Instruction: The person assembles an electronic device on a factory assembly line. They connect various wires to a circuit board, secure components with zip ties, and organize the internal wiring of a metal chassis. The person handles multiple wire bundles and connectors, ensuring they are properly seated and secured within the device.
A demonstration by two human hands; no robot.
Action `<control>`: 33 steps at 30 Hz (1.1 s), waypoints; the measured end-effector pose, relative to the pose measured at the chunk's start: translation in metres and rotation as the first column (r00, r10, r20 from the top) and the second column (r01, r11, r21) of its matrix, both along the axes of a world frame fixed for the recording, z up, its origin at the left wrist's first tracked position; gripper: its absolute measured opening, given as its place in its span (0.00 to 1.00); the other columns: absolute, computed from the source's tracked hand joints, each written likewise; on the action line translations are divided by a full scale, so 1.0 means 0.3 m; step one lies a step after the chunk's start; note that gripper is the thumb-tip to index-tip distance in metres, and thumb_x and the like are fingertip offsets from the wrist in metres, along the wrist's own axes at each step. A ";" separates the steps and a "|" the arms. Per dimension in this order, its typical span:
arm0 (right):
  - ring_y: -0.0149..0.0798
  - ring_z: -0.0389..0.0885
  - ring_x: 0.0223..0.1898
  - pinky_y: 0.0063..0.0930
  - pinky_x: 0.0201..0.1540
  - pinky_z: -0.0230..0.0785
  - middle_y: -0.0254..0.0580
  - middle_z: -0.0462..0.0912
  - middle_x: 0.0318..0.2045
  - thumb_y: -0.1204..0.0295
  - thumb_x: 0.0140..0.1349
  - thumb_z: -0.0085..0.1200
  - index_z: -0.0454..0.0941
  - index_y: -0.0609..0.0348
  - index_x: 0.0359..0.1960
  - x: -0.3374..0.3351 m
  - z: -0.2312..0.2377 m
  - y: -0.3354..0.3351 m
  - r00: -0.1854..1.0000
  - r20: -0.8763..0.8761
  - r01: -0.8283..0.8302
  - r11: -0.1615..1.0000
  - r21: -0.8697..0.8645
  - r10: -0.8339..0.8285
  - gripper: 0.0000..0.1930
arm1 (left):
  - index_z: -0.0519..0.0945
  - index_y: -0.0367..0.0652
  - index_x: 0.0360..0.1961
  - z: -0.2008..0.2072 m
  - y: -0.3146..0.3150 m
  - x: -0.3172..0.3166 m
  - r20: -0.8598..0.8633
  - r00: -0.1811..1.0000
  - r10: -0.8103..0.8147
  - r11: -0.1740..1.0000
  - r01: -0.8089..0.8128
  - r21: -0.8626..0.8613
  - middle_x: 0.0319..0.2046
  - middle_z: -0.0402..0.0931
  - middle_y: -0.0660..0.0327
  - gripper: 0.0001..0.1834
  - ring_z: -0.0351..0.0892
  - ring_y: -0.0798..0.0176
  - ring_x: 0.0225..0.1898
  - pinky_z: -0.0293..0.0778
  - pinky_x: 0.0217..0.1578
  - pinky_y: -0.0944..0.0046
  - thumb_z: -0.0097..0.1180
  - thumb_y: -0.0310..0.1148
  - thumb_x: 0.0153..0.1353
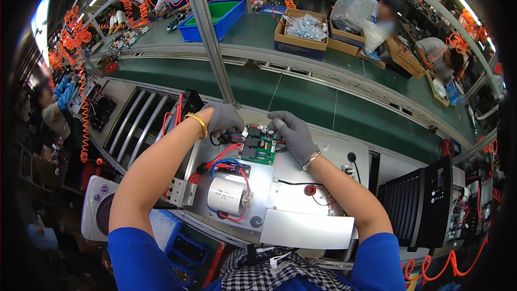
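Observation:
A green circuit board [258, 144] with black relays and small parts sits on the flat metal panel of an appliance in front of me. My left hand [225, 118], in a grey glove, is at the board's far left corner; its fingers are curled, and what they hold is hidden. My right hand [295, 136], also gloved, is at the far right corner with fingers and thumb drawn together; I cannot make out anything between them. Red wires [223, 153] run from the board's left side. Nearer me are a white cylindrical capacitor [226, 195] and a grey circuit breaker [181, 192].
A curved silver metal plate [307, 229] lies at the panel's near edge. A roller conveyor [137, 124] is on the left, and a black-fronted unit [417, 205] on the right. Across the green belt stand a blue bin [212, 20], cardboard boxes [301, 35] and other people.

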State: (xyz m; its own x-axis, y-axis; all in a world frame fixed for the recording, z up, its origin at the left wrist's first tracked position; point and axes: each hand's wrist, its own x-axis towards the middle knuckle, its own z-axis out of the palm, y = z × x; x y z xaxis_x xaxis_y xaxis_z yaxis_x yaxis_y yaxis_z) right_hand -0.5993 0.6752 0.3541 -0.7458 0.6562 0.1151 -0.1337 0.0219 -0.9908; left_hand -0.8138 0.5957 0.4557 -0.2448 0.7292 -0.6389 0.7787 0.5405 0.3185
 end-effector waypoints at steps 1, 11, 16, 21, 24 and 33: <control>0.23 0.75 0.32 0.19 0.35 0.70 0.35 0.83 0.34 0.69 0.71 0.46 0.76 0.61 0.52 0.004 -0.002 0.005 1.000 0.005 0.009 1.000 0.008 -0.009 0.14 | 0.76 0.39 0.22 -0.012 0.007 -0.008 -0.002 0.997 -0.073 0.997 0.073 0.018 0.18 0.70 0.62 0.15 0.69 0.67 0.14 0.65 0.14 0.67 0.50 0.39 0.58; 0.26 0.78 0.38 0.21 0.40 0.73 0.35 0.82 0.35 0.68 0.71 0.46 0.76 0.61 0.53 0.022 -0.023 0.036 0.998 -0.056 0.041 0.999 0.031 -0.039 0.14 | 0.79 0.45 0.29 -0.014 0.065 0.001 -0.287 0.781 -0.554 0.828 0.555 -0.088 0.27 0.77 0.62 0.09 0.79 0.63 0.29 0.73 0.35 0.58 0.50 0.37 0.56; 0.26 0.79 0.38 0.22 0.40 0.74 0.35 0.82 0.35 0.67 0.71 0.46 0.76 0.61 0.53 0.021 -0.028 0.043 0.998 -0.057 0.028 0.999 0.043 -0.025 0.15 | 0.79 0.45 0.29 -0.062 0.077 -0.058 -0.266 0.847 -0.461 0.884 0.464 -0.056 0.28 0.78 0.61 0.09 0.80 0.61 0.31 0.74 0.36 0.58 0.50 0.37 0.56; 0.26 0.79 0.38 0.23 0.40 0.74 0.35 0.82 0.35 0.67 0.71 0.46 0.76 0.61 0.52 0.025 -0.050 0.065 0.996 -0.083 0.024 1.000 0.016 -0.023 0.14 | 0.79 0.43 0.29 0.035 0.092 0.037 -0.337 0.745 -0.576 0.813 0.564 -0.144 0.28 0.78 0.60 0.10 0.80 0.61 0.31 0.75 0.34 0.62 0.50 0.37 0.56; 0.26 0.79 0.38 0.22 0.40 0.73 0.35 0.82 0.35 0.67 0.71 0.46 0.76 0.61 0.52 0.019 -0.050 0.059 0.996 -0.088 0.012 1.000 0.014 -0.011 0.14 | 0.80 0.42 0.30 -0.036 0.075 -0.035 -0.340 0.669 -0.661 0.721 0.691 -0.042 0.28 0.78 0.59 0.12 0.79 0.62 0.29 0.74 0.32 0.64 0.50 0.39 0.57; 0.26 0.79 0.38 0.21 0.39 0.73 0.35 0.82 0.35 0.68 0.72 0.46 0.76 0.62 0.52 0.028 -0.052 0.079 0.996 -0.093 0.005 1.000 0.002 -0.005 0.14 | 0.80 0.41 0.30 -0.026 0.099 0.006 -0.171 0.912 -0.372 0.928 0.369 -0.052 0.29 0.78 0.62 0.13 0.78 0.63 0.29 0.73 0.42 0.64 0.50 0.40 0.59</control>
State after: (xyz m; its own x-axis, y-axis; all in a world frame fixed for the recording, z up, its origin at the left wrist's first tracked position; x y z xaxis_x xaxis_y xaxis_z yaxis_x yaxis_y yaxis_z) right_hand -0.5910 0.6988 0.3385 -0.7287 0.6594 0.1848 -0.2249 0.0244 -0.9741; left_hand -0.8120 0.6253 0.4478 -0.0681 0.7776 -0.6250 0.9665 0.2069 0.1521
